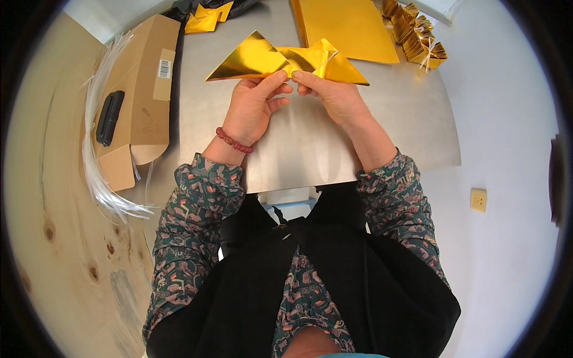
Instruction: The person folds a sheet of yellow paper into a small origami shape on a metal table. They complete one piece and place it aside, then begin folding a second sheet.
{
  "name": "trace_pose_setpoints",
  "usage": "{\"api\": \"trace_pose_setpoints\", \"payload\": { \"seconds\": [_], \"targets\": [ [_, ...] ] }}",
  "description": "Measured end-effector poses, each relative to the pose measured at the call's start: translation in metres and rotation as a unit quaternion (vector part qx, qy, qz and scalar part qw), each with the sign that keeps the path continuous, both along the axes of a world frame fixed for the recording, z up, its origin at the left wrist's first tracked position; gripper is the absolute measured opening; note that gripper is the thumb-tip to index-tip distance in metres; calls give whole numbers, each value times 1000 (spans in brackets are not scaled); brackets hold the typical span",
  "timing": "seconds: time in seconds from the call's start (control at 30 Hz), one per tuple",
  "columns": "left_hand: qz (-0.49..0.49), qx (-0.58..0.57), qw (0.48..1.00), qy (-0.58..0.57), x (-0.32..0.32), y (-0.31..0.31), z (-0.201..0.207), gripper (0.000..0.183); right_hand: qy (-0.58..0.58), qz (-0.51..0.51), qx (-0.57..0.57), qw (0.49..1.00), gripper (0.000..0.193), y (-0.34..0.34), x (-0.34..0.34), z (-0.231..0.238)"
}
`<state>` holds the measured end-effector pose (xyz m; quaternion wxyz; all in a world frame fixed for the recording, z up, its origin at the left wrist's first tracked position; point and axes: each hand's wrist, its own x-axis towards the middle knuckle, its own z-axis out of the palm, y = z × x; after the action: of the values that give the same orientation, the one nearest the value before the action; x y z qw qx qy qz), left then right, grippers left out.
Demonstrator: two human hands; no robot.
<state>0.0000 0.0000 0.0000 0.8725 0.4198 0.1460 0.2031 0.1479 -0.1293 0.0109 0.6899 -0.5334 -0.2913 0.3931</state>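
Gold foil [298,58] — partly behind hands [339,100]

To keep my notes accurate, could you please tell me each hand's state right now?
Left hand: closed, pinching the folded gold sheet near its middle.
Right hand: closed, pinching the same sheet, close beside the left.

The folded piece [250,56] looks like foil paper, mirror-glossy and creased. The stack of sheets [352,27] has a smoother, satin face. The bench [412,119] is smooth metal with a soft sheen, the box [149,101] matt cardboard. The strips [92,125] look like shiny plastic. The board [71,209] is knotty wood; sleeves [185,221] and apron [239,286] are matt cloth.
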Motion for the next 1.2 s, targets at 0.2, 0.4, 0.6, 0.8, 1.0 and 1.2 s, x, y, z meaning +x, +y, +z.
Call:
{"api": "trace_pose_setpoints", "payload": {
  "seconds": [0.2, 0.4, 0.6, 0.8, 1.0, 1.2],
  "targets": [
    [31, 31, 998, 48, -5, 3, 2, 20, -34, 21, -3, 999, 35, -12, -9, 2],
    [58, 4, 998, 18, -12, 15, 11, 21, 43, 65, 87, 993, 58, -19, 2, 8],
    [42, 27, 998, -26, -10, 26, 15, 25, 26, 117, 172, 978, 56, -18, 13, -2],
    [21, 57, 998, 8, -6, 20, 10, 33, 11, 76, 109, 991, 43, -17, 11, 7],
    [27, 111, 993, 28, -6, 18, 12, 34, -47, 47, 26, 997, 39, -5, 2, 15],
    [7, 120, 993, 21, -8, 17, 14, 36, -73, 15, -5, 997, 28, -3, 5, 9]
  ]
}}
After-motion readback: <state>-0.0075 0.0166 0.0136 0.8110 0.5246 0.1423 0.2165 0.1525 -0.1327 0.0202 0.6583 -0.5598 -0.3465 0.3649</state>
